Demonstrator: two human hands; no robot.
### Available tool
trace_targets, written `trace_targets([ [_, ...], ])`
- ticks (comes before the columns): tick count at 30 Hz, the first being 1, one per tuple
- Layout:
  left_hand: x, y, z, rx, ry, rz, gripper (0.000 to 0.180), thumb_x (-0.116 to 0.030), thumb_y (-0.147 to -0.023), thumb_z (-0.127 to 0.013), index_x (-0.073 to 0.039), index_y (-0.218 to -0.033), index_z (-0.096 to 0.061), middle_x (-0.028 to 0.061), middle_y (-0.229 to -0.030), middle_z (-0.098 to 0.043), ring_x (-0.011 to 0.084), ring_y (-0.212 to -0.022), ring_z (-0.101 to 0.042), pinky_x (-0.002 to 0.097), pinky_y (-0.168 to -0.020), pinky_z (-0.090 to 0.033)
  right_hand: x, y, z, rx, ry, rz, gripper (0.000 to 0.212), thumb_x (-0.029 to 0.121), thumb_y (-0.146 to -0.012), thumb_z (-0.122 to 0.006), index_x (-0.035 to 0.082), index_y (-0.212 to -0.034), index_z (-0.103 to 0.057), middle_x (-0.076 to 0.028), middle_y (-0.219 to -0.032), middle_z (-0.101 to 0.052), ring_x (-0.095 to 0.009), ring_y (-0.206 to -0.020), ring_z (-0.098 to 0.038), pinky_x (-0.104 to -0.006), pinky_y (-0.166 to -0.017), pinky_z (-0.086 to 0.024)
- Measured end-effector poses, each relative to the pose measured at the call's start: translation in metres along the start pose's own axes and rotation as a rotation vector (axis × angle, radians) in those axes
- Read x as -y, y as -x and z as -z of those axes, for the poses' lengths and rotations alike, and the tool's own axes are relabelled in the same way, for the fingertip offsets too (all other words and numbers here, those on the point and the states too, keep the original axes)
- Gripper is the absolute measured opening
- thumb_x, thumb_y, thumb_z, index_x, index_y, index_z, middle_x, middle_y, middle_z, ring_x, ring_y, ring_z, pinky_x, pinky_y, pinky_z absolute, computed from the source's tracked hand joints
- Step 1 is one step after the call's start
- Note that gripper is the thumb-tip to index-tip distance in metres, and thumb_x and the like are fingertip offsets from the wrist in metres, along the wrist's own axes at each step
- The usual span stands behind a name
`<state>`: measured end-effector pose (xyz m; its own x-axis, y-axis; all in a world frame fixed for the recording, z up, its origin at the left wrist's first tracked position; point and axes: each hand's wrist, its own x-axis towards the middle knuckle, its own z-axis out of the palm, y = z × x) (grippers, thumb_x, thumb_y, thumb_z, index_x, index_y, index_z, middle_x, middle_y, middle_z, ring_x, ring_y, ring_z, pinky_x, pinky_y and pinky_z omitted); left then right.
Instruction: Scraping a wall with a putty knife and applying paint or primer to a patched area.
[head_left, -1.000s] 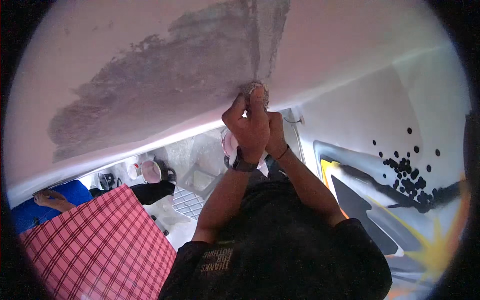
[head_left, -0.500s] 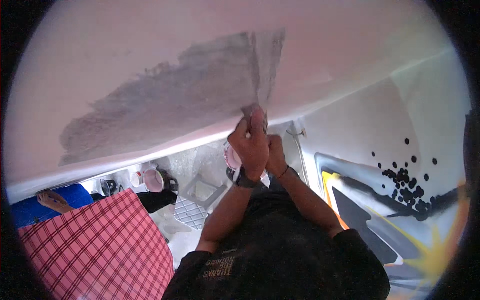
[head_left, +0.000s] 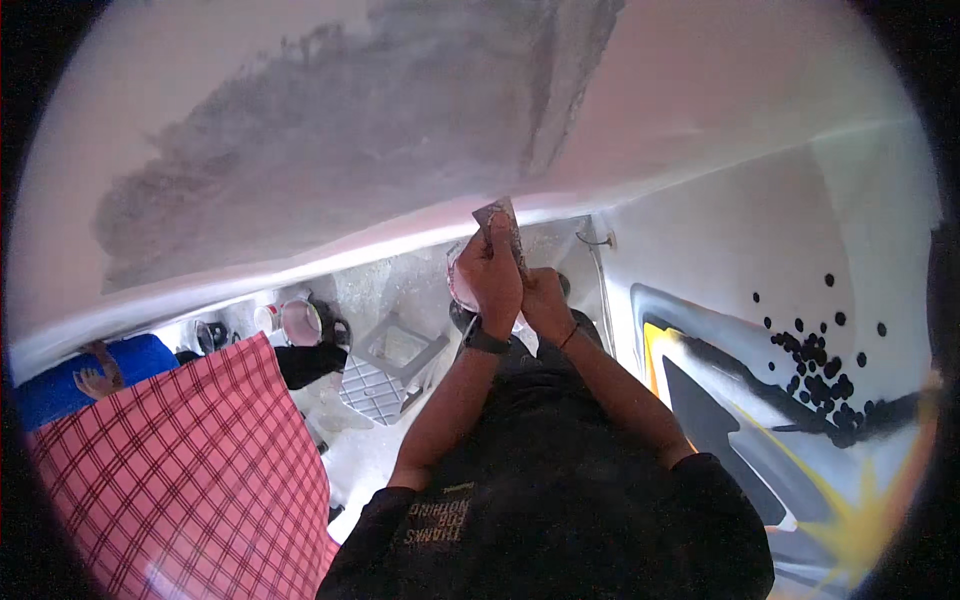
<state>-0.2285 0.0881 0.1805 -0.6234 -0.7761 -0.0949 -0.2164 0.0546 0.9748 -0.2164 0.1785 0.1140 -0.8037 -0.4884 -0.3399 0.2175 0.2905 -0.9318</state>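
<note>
Head view: I'm watching the left hand (head_left: 490, 285) grasping a scraper (head_left: 490, 211) at upper centre; the right hand (head_left: 547, 305) is curling just below it, and whether its fingers are gripping I cannot tell. The blade is overlapping the bright lower edge of the patched wall (head_left: 330, 150), contact unclear. Floor (head_left: 375, 290) is showing between the hands and a grey crate-like frame (head_left: 380, 388); the painted wall (head_left: 730, 220) is standing apart at right. The blade is looking grey, angular, smeared.
</note>
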Motion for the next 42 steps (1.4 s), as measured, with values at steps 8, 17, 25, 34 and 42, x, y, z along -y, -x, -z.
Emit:
trace_targets([
  [8,0.062,0.007,0.029,0.148,-0.017,0.162,0.053,-0.045,-0.094,-0.054,0.0,-0.068,-0.061,0.0001,-0.056,-0.053,0.0073,-0.052,-0.045,0.0271,-0.047,-0.036,-0.04,0.026,0.0,0.099,-0.015,0.045,0.015,0.021,-0.093,-0.055,0.007,-0.089,-0.058,0.005,-0.068,-0.05,-0.005,-0.056,-0.043,-0.026,-0.047,-0.036],
  [17,0.155,0.017,0.083,0.906,0.25,0.524,0.041,-0.04,-0.091,-0.059,0.0,-0.097,-0.065,0.0115,-0.091,-0.07,0.0181,-0.083,-0.069,0.0273,-0.075,-0.053,-0.076,0.1,0.028,-0.203,-0.17,-0.256,0.029,0.032,-0.095,-0.054,0.004,-0.097,-0.057,0.001,-0.073,-0.05,-0.007,-0.067,-0.046,-0.0253,-0.056,-0.04],
  [25,0.225,0.0,0.136,0.624,-0.003,0.65,0.033,-0.031,-0.091,-0.061,-0.001,-0.105,-0.063,0.0078,-0.09,-0.069,0.0171,-0.086,-0.067,0.0264,-0.073,-0.053,-0.039,0.124,0.07,-0.466,0.504,-0.086,0.038,0.036,-0.097,-0.05,0.0,-0.094,-0.061,-0.013,-0.064,-0.053,-0.015,-0.056,-0.047,-0.0321,-0.056,-0.041],
  [34,0.153,0.1,-0.006,0.833,0.448,0.761,0.035,-0.023,-0.097,-0.054,0.002,-0.12,-0.05,0.0132,-0.111,-0.061,0.0177,-0.095,-0.062,0.0273,-0.08,-0.05,-0.067,0.07,0.019,-0.549,0.236,-0.17,0.026,0.026,-0.097,-0.048,0.001,-0.097,-0.055,-0.022,-0.071,-0.059,-0.035,-0.067,-0.063,-0.0418,-0.057,-0.046],
  [42,0.372,0.13,-0.065,0.634,0.633,0.7,0.034,-0.021,-0.099,-0.045,-0.002,-0.128,-0.045,0.0102,-0.127,-0.05,0.0211,-0.113,-0.056,0.0311,-0.091,-0.048,-0.398,0.074,0.049,-0.785,0.587,-0.084,0.022,0.025,-0.095,-0.047,0.004,-0.095,-0.055,-0.021,-0.085,-0.061,-0.039,-0.082,-0.062,-0.0449,-0.063,-0.049],
])
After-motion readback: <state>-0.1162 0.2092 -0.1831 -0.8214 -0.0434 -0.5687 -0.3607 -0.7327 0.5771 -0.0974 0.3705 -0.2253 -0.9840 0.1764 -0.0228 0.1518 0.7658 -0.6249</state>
